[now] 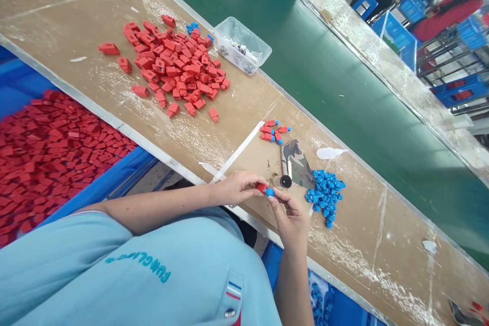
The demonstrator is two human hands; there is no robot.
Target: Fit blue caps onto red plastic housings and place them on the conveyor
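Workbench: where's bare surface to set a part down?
Free: the workbench left of the red pile; the strip between that pile and the assembled pieces; right of the blue caps. Crowded: around both hands, left hand and right hand.

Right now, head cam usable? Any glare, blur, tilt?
Head view: strongly tilted, workbench runs diagonally; even lighting, soft shadows; mild sheen on the green belt; left hand and right hand sharp on the red-and-blue piece; top-right background blurred.

It was a factory assembly line: a green conveyor belt (344,76) ran beyond the hands, blue crates (397,35) stacked behind.
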